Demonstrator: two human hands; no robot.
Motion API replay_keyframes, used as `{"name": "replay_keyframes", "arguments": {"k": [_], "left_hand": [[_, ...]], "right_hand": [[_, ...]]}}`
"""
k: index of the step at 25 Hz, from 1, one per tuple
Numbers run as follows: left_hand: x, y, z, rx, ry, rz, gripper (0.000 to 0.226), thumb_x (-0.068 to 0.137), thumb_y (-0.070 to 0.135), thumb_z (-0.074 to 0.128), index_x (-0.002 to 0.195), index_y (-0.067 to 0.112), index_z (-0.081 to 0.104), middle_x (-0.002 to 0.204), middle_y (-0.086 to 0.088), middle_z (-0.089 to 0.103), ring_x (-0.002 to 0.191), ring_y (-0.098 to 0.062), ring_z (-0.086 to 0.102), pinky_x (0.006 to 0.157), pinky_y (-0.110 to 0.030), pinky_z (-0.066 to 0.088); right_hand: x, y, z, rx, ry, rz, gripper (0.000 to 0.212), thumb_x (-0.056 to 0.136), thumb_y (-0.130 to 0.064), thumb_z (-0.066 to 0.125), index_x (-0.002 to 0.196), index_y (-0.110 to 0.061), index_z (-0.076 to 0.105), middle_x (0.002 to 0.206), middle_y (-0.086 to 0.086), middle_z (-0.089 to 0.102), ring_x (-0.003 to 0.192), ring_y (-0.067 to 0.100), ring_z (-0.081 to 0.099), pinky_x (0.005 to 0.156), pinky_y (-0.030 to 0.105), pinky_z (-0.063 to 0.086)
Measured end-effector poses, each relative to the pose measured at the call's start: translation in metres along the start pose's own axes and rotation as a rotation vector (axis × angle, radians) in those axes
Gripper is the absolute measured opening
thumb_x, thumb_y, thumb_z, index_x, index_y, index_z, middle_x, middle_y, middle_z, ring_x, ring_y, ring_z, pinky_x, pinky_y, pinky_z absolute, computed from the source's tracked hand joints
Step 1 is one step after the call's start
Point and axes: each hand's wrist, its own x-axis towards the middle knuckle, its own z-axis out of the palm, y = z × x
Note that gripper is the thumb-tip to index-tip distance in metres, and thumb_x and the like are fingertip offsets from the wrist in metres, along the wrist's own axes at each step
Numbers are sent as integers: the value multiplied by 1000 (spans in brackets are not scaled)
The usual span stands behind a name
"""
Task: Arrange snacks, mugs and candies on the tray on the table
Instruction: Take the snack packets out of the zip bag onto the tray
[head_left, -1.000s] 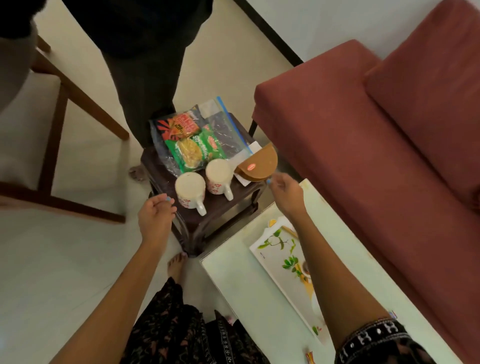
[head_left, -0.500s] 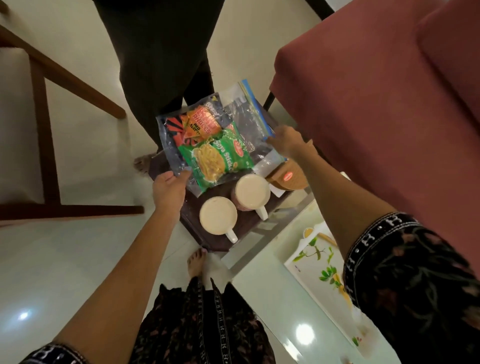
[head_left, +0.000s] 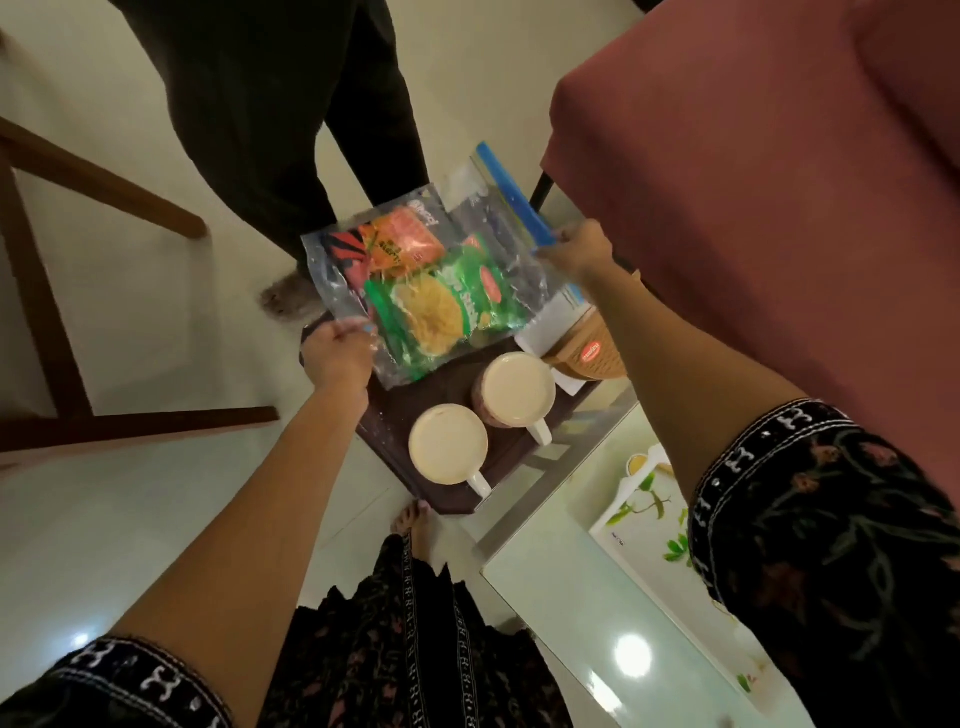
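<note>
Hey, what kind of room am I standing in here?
Most likely a home living room: a maroon sofa, a glass-topped table carrying a leaf-print tray, and a small dark stool holding two mugs.

Both arms reach forward; left hand (head_left: 336, 354) and right hand (head_left: 575, 249) apparently pinching with curled fingers.

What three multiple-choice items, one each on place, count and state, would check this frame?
1. Where do the mugs stand?
A. on the dark stool
B. on the leaf-print tray
C. on the sofa

2. How many mugs are there?
A. one
B. two
C. three

3. What is holding the clear snack bag?
A. left hand only
B. right hand only
C. both hands

Key: 1 A, both sit on the stool's top; 2 B, two white rims show; 3 C, each hand grips one end.
</note>
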Motion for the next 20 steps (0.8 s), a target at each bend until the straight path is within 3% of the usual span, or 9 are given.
{"name": "replay_keyframes", "arguments": {"k": [2,5,7,10,12,16,20], "left_hand": [[-9,18,-3,-40,24,74,23,83,-1,57,68,16,58,86,-14,65,69,-21,59,75,-37,52],[-34,43,-5,-96,53,165,26,82,1,58,66,21,53,86,-10,64,70,-19,60,68,-35,51],[-62,46,2,-111,41,233,18,81,0,57,72,15,55,90,-11,65,75,-19,61,69,-34,52],[-114,29,17,-121,6,311,12,80,3,58,87,12,58,96,-11,67,78,-18,66,72,-31,55],[-154,0,27,-120,-28,326,12,80,7,59,90,14,61,92,-8,66,75,-15,65,70,-30,55],[-236,-86,47,-16,-135,242,11,82,10,56,92,7,60,93,-11,62,85,-26,60,78,-38,51],[-324,-183,63,21,-377,-4,29,80,-1,61,108,1,54,77,-14,56,45,-11,56,44,-20,44]], "right_hand": [[-11,-13,-17,105,51,-69,20,76,-15,71,62,-17,57,67,-3,51,59,8,49,46,10,41],[-42,-23,-55,309,60,-113,13,76,-8,69,69,-12,59,72,6,57,53,12,53,49,23,45],[-72,-15,-87,455,53,-155,19,80,-3,66,68,-13,55,66,7,59,43,12,54,44,25,47],[-118,16,-131,535,128,-202,23,83,-5,65,67,-15,52,64,4,56,49,14,56,52,32,51],[-157,49,-161,543,195,-223,24,83,-6,66,66,-16,52,63,2,52,56,14,53,56,30,47],[-246,125,-213,640,223,-299,24,83,-1,65,66,-13,54,61,2,54,46,2,53,47,17,45],[-327,196,-246,657,226,-284,19,83,1,64,71,-12,58,56,-4,61,43,-1,57,45,15,48]]}}
